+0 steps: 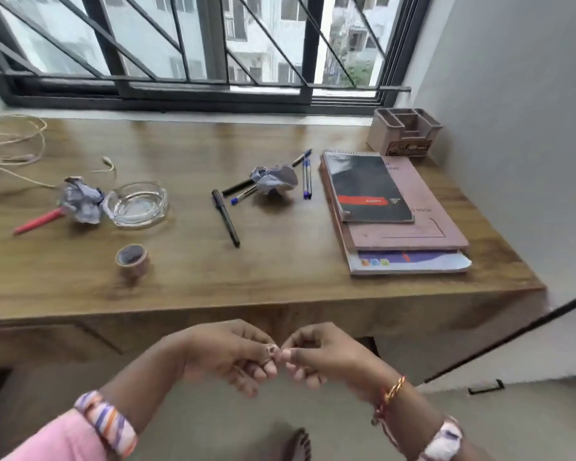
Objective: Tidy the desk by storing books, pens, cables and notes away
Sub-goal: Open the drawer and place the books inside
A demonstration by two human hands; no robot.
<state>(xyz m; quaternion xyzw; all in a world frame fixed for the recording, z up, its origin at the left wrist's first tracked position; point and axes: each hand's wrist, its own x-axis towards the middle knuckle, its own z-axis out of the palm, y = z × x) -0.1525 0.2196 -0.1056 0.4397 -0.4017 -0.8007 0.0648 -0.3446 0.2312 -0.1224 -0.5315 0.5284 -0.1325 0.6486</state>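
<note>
While both hands, left hand [233, 352] and right hand [316, 352], pinch fingertips together holding nothing I can make out, the pens [306, 178] sit well beyond them, so grab those first imo.

Glass ashtray [137, 205] near tape roll [132, 260] on desk [280, 277]

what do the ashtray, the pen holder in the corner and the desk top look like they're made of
Ashtray: clear glass, see-through with bright glints along its thick rim.
Pen holder: matte beige, probably moulded plastic or a composite; its thin, even compartment walls suggest so, but the blur leaves it open.
Desk top: brown wood grain with a soft sheen, either wood or a wood-look laminate.
</note>
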